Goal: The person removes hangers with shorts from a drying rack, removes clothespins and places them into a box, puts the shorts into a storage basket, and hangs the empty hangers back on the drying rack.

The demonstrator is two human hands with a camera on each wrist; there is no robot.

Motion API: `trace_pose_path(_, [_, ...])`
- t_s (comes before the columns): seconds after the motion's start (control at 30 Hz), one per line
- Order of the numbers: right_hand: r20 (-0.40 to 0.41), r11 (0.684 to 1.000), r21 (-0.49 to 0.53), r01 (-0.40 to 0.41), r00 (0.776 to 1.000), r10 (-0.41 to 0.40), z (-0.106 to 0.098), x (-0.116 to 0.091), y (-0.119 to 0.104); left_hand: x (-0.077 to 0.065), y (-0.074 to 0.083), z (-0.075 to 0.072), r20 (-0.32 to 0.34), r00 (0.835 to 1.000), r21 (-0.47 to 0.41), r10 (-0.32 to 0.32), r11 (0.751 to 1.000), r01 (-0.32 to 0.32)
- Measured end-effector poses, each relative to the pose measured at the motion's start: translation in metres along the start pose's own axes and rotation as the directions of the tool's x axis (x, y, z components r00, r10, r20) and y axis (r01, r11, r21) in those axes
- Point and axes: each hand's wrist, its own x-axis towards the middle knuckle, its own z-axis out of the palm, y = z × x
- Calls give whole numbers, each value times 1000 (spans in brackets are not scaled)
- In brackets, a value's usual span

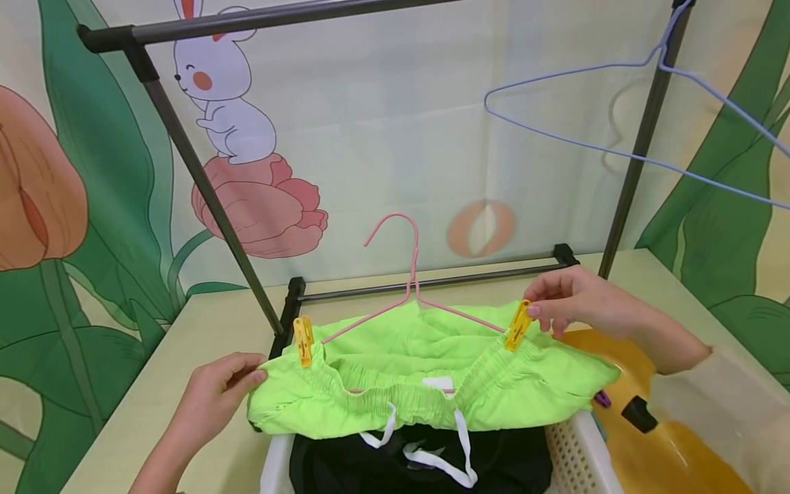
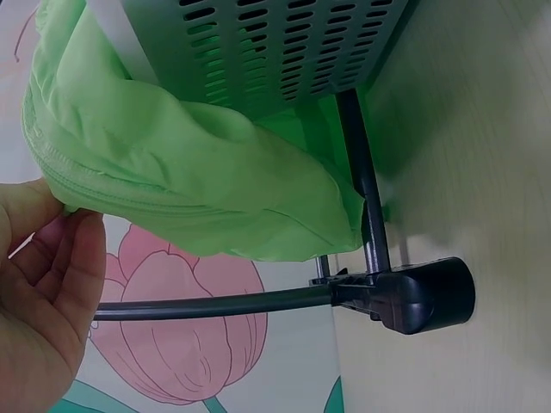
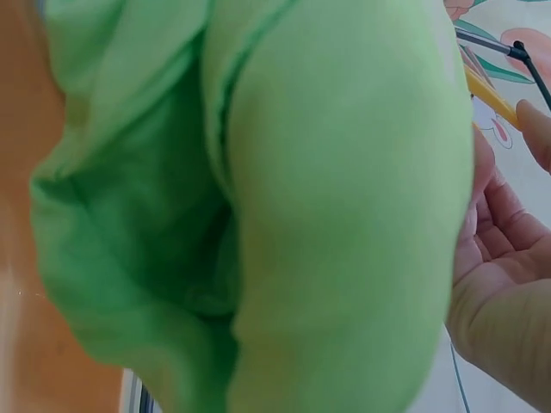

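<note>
Bright green shorts (image 1: 395,405) with a gathered elastic waistband and white drawstrings (image 1: 461,439) hang on a pink hanger (image 1: 415,274), draped over a white basket. A yellow clothespin (image 1: 303,341) clips the waistband on the left side. My left hand (image 1: 212,394) pinches the shorts' left edge between thumb and fingers, also seen in the left wrist view on the green fabric (image 2: 172,172). On the right, my right hand (image 1: 574,302) pinches the upper end of a second yellow clothespin (image 1: 518,326) at the waistband. Fabric hides part of that hand in the right wrist view.
A black garment rack (image 1: 185,147) stands behind the shorts on the pale table (image 1: 210,329). A blue hanger (image 1: 568,72) hangs at its upper right. Black cloth (image 1: 370,473) lies in the white basket (image 1: 577,453). An orange-yellow container (image 1: 679,446) is at the right.
</note>
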Motion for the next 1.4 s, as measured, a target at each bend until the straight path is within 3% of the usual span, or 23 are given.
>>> trace_pose_path(0.27, [-56,990,-108,95,993,-101,8,-6,-3,-2,-2,-2,-3,1000,5,23,1000,-23])
trace_pose_path(0.77, [-110,971,-113,213,968,-225,14,-8,-4,-5,-3,-3,-18,999,-5,46,999,-46])
trace_pose_path(1.4, [-242,981,-124,151,954,-178,15,-13,-1,-5,-4,-2,-21,999,-17,46,999,-47])
